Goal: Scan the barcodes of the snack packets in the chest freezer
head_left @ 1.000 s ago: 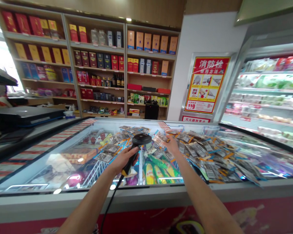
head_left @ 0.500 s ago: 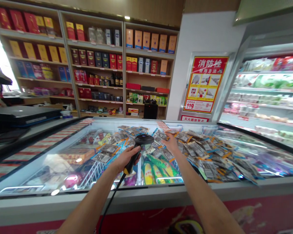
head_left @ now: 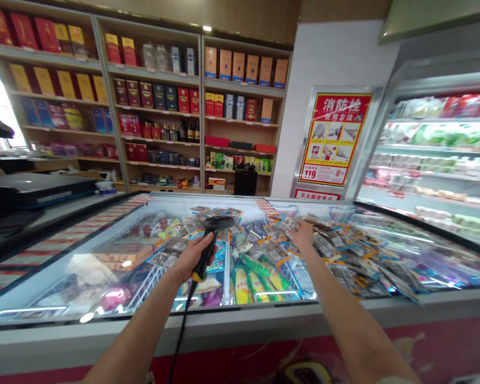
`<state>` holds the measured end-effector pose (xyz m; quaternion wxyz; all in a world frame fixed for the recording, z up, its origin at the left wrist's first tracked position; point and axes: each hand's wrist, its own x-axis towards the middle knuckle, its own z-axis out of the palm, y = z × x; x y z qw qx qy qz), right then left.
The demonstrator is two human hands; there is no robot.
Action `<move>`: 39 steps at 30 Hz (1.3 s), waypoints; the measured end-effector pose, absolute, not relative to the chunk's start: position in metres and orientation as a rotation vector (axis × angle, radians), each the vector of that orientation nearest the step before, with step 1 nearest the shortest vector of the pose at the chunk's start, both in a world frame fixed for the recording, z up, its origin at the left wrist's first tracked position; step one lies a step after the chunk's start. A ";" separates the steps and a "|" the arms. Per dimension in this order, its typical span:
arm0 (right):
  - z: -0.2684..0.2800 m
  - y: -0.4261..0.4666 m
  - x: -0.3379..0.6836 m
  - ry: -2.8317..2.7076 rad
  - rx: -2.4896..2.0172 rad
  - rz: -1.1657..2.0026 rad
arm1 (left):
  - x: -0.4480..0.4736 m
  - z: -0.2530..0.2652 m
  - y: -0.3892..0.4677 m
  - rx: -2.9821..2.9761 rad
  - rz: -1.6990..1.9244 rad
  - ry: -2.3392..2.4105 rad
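Observation:
My left hand (head_left: 197, 255) is wrapped round the black and yellow handle of a barcode scanner (head_left: 205, 250). The scanner's head points to the right above the glass-topped freezer, and its cord hangs toward me. Farther right, my right hand (head_left: 304, 236) has its fingers closed on the edge of a small flat packet (head_left: 289, 224). More grey packets with orange and blue edges (head_left: 354, 250) lie in a loose heap to its right on the glass. Another group of packets (head_left: 172, 250) lies left of the scanner.
Under the glass are bags of corn (head_left: 242, 285) and white wire baskets (head_left: 150, 282). A black flat device (head_left: 36, 186) sits on the left counter. Shelves of boxed goods (head_left: 156, 114) stand behind; a lit display fridge (head_left: 440, 160) is at the right.
My right hand has moved right and its fingers have closed on a packet. The scanner in my left hand has shifted left, away from the right hand.

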<state>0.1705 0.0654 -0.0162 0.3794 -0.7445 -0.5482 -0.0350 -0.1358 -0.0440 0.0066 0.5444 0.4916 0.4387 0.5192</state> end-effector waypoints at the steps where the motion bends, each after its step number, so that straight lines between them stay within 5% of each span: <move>1: -0.016 0.063 0.173 -1.355 -1.969 -0.097 | -0.139 0.007 -0.045 1.164 1.238 1.051; 10: -0.017 0.052 0.123 -1.490 -1.872 -0.352 | -0.150 0.004 -0.052 1.163 1.269 1.043; 21: -0.024 0.073 -0.001 -1.928 -1.834 0.014 | -0.160 -0.004 -0.047 1.134 1.323 0.972; 39: -0.045 0.102 0.040 -1.901 -1.597 -0.094 | -0.145 -0.010 0.004 1.256 1.216 0.814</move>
